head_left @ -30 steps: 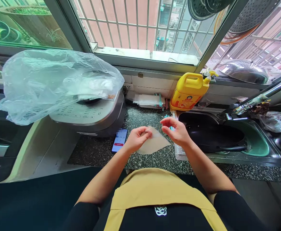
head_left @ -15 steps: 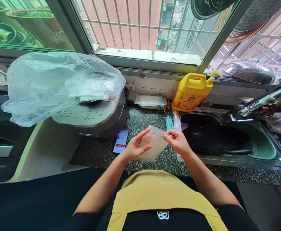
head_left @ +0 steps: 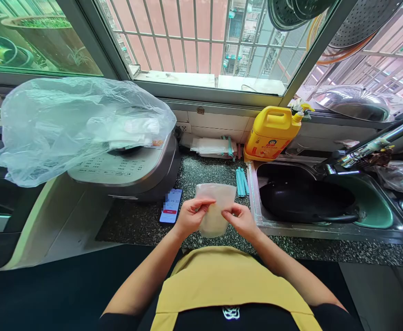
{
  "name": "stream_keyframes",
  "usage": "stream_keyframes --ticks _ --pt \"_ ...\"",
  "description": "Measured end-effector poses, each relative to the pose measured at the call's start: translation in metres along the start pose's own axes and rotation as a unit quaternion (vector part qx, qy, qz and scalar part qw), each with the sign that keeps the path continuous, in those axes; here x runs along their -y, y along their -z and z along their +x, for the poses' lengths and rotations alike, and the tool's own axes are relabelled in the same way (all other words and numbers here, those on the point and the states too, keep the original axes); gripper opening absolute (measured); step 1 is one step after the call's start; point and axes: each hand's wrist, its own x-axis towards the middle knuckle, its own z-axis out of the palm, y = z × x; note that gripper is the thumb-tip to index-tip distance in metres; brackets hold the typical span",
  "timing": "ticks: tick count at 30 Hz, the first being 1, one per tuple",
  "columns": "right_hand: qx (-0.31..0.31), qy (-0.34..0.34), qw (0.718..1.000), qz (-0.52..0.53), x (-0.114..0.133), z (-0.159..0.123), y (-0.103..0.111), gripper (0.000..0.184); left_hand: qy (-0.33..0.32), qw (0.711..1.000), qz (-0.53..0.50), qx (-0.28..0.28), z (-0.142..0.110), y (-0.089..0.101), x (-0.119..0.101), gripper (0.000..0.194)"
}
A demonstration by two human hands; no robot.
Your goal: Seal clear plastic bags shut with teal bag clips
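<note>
So the pouch (head_left: 213, 225) is up in front of the apron (head_left: 232, 276), over the counter (head_left: 204, 168) and a bit left of the sink (head_left: 280, 226). Its long axis runs pretty much from the person toward the window side, roughly in line with the sink's left edge. The wide, straight end faces away from the person, and the rounded end with the pale stuff in it points back at the apron. Can't tell if the bottom of it touches the counter. Left hand (head_left: 191, 217) has the near-left part pinched between thumb and fingers, right hand (head_left: 241, 223) is pinching the right edge the same way, so both are closed on it. Just beside the sink's left rim there's a little row of teal clips (head_left: 241, 182), lying lengthwise along that rim. The phone (head_left: 170, 207) is farther left of the sink, past the pouch, with the cooker (head_left: 118, 171) behind it. A yellow jug (head_left: 273, 133) stands at the sink's back left corner, and a black pan (head_left: 304, 202) sits in the sink itself.
</note>
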Motion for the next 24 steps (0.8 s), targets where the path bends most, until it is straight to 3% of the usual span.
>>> stream_keyframes --ticks 3,6,10,13,17,19,21,24 --pt "-0.035 0.014 0.999 -0.022 -0.010 -0.008 -0.010 0.036 0.027 0.999 -0.018 -0.032 -0.002 -0.001 0.004 0.019" --pt "-0.032 0.008 0.999 -0.039 -0.023 -0.017 -0.017 0.032 0.048 0.998 -0.025 -0.043 -0.004 -0.003 0.006 0.019" --pt "0.006 -0.031 0.998 -0.048 -0.043 -0.029 -0.021 0.031 0.049 0.999 -0.013 -0.018 -0.008 -0.005 0.012 0.020" --pt "0.015 -0.028 0.998 -0.056 -0.050 -0.029 -0.009 0.031 0.022 0.999 0.023 0.014 -0.013 -0.003 0.017 0.021" --pt "-0.057 0.028 0.996 -0.056 -0.032 -0.011 0.025 0.052 -0.039 0.992 0.090 0.075 -0.015 0.002 0.018 0.022" --pt "-0.068 0.082 0.988 -0.112 -0.014 0.001 0.037 0.052 -0.079 0.984 0.119 0.103 -0.014 0.003 0.017 0.023" --pt "-0.026 0.120 0.981 -0.153 0.005 0.013 0.041 0.045 -0.123 0.973 0.147 0.129 -0.013 0.002 0.017 0.025" --pt "0.073 0.095 0.979 -0.168 0.027 0.026 0.034 0.032 -0.179 0.948 0.201 0.168 -0.012 -0.001 0.015 0.028"
